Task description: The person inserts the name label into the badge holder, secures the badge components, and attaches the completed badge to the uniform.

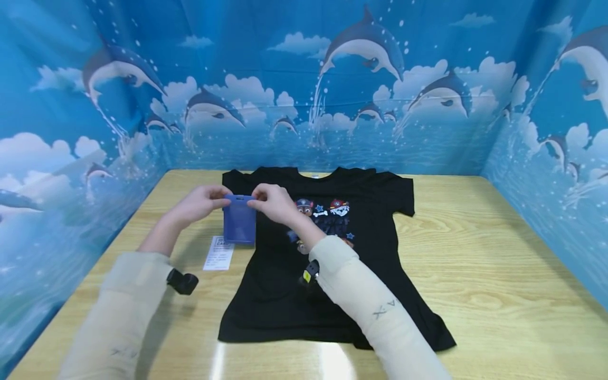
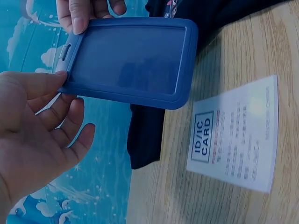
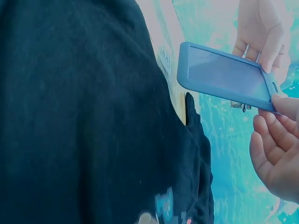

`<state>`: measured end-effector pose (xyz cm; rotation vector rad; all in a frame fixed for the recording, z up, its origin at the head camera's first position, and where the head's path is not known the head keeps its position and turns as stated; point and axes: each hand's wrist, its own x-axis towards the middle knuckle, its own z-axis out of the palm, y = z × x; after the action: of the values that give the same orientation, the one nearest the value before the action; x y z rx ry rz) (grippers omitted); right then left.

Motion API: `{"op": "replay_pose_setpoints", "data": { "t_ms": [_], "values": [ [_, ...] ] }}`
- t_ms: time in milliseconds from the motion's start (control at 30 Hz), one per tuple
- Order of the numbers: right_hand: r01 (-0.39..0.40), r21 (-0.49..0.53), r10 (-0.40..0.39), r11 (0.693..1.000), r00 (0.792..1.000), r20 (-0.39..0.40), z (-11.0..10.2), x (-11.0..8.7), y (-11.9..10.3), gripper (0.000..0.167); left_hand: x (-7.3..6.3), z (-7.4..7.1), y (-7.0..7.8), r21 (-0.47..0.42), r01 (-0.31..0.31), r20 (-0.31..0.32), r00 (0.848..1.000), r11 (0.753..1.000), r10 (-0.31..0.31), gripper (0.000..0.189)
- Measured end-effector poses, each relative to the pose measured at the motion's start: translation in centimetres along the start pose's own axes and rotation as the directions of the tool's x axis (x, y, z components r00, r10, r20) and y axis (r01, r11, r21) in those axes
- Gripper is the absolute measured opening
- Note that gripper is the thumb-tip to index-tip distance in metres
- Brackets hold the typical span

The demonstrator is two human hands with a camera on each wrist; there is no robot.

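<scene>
A blue ID card holder [image 1: 239,221] with a clear window hangs upright between both hands. My left hand [image 1: 204,205] pinches its slotted top edge at the left corner, thumb on the near face. At the right corner my right hand [image 1: 274,203] pinches the same edge. In the left wrist view the card holder [image 2: 131,60] shows an empty-looking window and a slot at its end. Under and beside it on the table lies a white printed card [image 2: 233,135] reading "ID/IC CARD"; the holder covers part of its top in the head view.
A black T-shirt [image 1: 285,301] with cartoon dogs printed on its chest lies spread on the wooden table [image 1: 456,264]. Blue dolphin-patterned cloth [image 1: 304,68] walls the back and both sides.
</scene>
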<state>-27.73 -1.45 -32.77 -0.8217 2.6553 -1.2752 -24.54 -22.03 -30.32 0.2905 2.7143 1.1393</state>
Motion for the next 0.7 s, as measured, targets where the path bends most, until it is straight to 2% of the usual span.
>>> {"op": "replay_pose_setpoints", "data": {
  "t_ms": [367, 700],
  "values": [
    [0.030, -0.044, -0.029, 0.999, 0.999, 0.028, -1.7, 0.0, 1.1, 0.019, 1.2, 1.1, 1.4, -0.029, -0.001, -0.003, 1.000, 1.000, 0.001, 0.028],
    [0.046, -0.066, -0.044, 0.997, 0.998, 0.034, -3.4, -0.5, 1.6, 0.018, 2.4, 1.9, 2.2, -0.033, -0.053, -0.006, 0.999, 0.998, 0.053, 0.028]
  ]
}}
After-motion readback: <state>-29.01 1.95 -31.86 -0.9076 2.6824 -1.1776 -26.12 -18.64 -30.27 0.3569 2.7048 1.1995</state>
